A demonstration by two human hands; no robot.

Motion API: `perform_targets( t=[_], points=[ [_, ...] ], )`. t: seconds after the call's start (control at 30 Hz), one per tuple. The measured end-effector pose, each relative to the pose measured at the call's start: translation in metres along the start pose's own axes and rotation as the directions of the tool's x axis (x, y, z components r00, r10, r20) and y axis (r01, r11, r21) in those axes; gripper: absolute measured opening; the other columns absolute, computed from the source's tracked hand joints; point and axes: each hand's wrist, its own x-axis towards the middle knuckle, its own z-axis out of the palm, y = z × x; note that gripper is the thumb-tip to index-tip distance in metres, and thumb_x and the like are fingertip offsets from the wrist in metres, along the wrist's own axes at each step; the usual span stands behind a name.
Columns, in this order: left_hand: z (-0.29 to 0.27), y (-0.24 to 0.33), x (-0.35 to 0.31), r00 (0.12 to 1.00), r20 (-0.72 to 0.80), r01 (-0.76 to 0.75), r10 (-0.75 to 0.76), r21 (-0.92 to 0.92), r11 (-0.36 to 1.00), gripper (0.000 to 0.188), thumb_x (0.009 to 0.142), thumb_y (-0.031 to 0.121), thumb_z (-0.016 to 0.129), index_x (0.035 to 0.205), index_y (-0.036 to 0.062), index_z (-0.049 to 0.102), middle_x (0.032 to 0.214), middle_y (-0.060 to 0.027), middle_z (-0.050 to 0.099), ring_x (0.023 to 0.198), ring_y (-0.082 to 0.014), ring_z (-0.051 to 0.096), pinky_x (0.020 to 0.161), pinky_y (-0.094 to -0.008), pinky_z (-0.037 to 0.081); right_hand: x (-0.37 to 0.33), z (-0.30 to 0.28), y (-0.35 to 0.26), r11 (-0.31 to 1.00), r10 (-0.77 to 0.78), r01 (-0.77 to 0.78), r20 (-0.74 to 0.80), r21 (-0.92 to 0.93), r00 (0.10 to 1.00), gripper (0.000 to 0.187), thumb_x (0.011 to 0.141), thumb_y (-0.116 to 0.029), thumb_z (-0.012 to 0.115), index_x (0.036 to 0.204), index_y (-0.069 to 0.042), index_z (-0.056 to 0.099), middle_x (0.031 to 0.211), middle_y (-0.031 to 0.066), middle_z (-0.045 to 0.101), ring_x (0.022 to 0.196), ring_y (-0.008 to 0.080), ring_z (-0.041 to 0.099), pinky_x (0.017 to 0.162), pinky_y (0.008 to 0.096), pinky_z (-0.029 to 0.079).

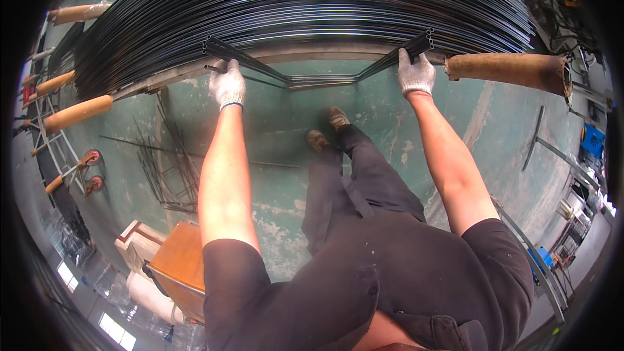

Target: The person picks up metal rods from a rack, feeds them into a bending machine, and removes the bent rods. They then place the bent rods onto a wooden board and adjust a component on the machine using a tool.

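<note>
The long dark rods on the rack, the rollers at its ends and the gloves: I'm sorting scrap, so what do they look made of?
The rods look like dark metal tubing: glossy streaks and hollow ends by the right hand. The rollers seem wrapped in brown card or rubber, matte and worn. The glove on the left hand looks like white knitted fabric with a blue cuff edge.

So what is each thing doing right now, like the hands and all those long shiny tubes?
Left hand in a white knit glove: closed on the tube bundle's end.
Right hand in a white knit glove: closed on the bundle's other end.
Small bundle of thin dark metal tubes: held, sagging in the middle.
Big stack of long shiny dark tubes: lying flat on the rack.
Brown padded rack arm: sticking out level, bare.
Loose thin rods: scattered on the green floor.
</note>
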Motion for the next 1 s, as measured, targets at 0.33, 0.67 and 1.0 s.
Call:
perform_targets(
  t=[0.33,0.67,1.0],
  points=[
    [-0.010,-0.025,-0.013,0.992,-0.066,-0.107,0.107,0.006,0.994,0.033,0.101,0.026,0.079,0.122,0.0010,0.078,0.111,-0.0136,0.080,0.101,-0.0236,0.075,0.096,-0.0380,0.058,-0.026,-0.013,0.003,0.994,0.020,-0.013,-0.060,0.113,0.998,0.030,0.098,-0.042,0.080,0.115,-0.017,0.078,0.096,0.0111,0.083,0.094,0.0346,0.080,0.088,0.0438,0.061],
    [-0.159,0.005,-0.145,0.924,0.187,-0.334,0.334,-0.034,0.942,0.012,0.102,0.009,0.071,0.112,0.0034,0.075,0.098,-0.0092,0.076,0.091,-0.0200,0.071,0.086,-0.0349,0.057,-0.065,-0.037,0.021,0.989,-0.064,0.057,0.043,0.137,0.997,0.023,0.103,-0.036,0.076,0.109,-0.013,0.075,0.097,0.0152,0.081,0.097,0.0401,0.077,0.087,0.0458,0.059],
    [-0.416,0.024,-0.305,0.984,-0.145,-0.123,0.100,-0.161,0.979,0.025,0.112,0.029,0.071,0.109,0.0042,0.074,0.081,0.0043,0.059,0.073,-0.0044,0.051,0.064,-0.0241,0.040,-0.177,0.043,-0.134,0.806,-0.456,0.215,0.347,0.552,0.820,0.035,0.101,-0.028,0.082,0.125,-0.006,0.069,0.100,0.0179,0.081,0.094,0.0351,0.080,0.086,0.0416,0.060]
  ],
)
